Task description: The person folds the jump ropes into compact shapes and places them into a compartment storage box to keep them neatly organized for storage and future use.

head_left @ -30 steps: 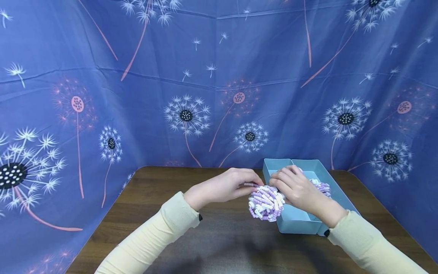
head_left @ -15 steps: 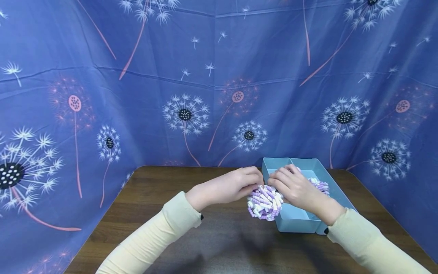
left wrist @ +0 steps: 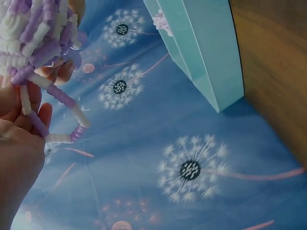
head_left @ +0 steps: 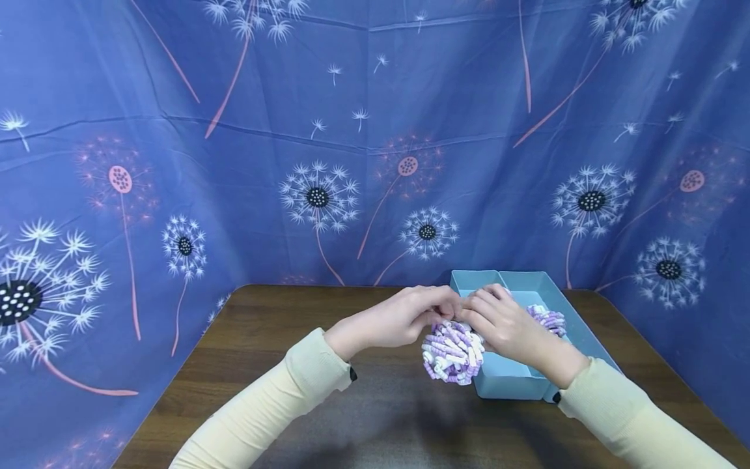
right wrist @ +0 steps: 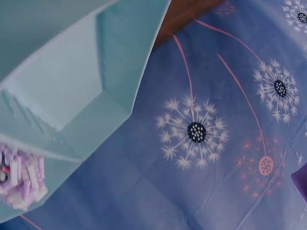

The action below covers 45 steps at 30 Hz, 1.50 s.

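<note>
Over the table, in front of a box, both hands hold a pompom (head_left: 453, 352) of purple and white curled ribbon. My left hand (head_left: 404, 316) pinches at its top left side. My right hand (head_left: 504, 319) grips it from the right, fingers curled, the two hands' fingertips meeting. In the left wrist view the pompom (left wrist: 36, 33) fills the upper left corner, and one ribbon strand (left wrist: 60, 96) bows out in a loop beside the left hand (left wrist: 21, 148). Fingers of the other hand show behind it. The right hand is out of the right wrist view.
A light blue divided box (head_left: 510, 384) stands on the wooden table (head_left: 252, 339) at the right. Inside its right compartment lies another purple and white pompom (head_left: 547, 319). Blue cloth (head_left: 363, 215) with dandelion prints hangs behind the table and at both sides.
My left hand has shifted slightly right, its fingers closing in on the right hand's. The strand seen earlier between the left fingers is now hidden in the head view. The right hand barely moved.
</note>
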Each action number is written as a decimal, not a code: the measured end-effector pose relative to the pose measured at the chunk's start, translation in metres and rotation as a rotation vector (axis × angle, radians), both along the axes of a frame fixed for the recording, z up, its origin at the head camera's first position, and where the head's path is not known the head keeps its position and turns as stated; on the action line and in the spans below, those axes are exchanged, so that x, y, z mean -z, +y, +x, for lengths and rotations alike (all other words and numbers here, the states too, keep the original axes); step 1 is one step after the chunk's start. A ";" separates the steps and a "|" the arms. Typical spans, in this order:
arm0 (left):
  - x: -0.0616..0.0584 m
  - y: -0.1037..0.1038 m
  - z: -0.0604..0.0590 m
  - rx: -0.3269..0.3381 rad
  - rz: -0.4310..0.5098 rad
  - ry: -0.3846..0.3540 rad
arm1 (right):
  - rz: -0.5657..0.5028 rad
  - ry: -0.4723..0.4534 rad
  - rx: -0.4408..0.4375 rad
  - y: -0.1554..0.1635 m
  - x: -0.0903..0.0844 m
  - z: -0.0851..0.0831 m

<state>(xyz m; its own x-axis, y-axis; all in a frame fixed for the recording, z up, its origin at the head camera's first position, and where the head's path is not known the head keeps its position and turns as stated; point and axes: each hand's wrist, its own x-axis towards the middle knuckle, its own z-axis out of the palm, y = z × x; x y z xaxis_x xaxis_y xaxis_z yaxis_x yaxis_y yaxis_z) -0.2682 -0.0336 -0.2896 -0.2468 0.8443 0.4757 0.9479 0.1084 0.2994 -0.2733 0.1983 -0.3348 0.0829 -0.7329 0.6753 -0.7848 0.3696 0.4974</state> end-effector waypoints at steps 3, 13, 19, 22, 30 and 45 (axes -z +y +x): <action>0.001 0.001 0.001 -0.003 0.027 -0.032 | 0.001 -0.003 -0.011 -0.001 0.000 0.001; 0.003 -0.011 -0.001 0.019 0.138 0.073 | -0.003 -0.029 -0.026 -0.005 -0.002 0.003; 0.002 -0.016 0.000 0.003 0.153 0.237 | -0.043 -0.027 -0.050 -0.009 -0.005 0.005; 0.004 -0.016 -0.001 0.012 0.143 0.345 | -0.043 -0.033 -0.053 -0.008 -0.005 0.005; 0.005 -0.015 0.000 0.013 0.184 0.348 | -0.056 -0.027 -0.055 -0.009 -0.005 0.005; 0.010 -0.016 -0.004 0.045 0.197 -0.031 | -0.056 -0.026 -0.041 -0.005 -0.006 0.007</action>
<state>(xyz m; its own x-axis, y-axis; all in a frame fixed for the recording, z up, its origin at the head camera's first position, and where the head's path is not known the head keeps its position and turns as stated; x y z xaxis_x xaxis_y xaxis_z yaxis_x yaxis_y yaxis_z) -0.2725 -0.0492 -0.2991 -0.2278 0.7460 0.6258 0.9406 0.0024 0.3395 -0.2661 0.1929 -0.3288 0.0940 -0.6905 0.7172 -0.8120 0.3637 0.4565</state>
